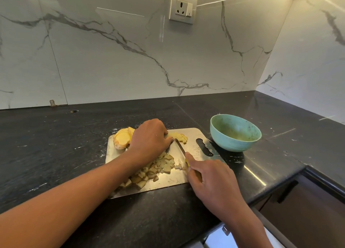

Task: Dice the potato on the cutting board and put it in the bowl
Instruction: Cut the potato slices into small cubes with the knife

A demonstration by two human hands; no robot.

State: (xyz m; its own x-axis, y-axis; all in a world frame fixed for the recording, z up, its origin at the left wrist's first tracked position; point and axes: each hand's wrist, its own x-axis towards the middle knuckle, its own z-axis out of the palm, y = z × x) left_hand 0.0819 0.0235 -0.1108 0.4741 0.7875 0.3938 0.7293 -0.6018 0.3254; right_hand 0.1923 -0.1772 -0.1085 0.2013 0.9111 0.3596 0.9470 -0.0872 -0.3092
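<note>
Right grip (pixel 209 175) hiding knife (pixel 180 147) handle.
</note>
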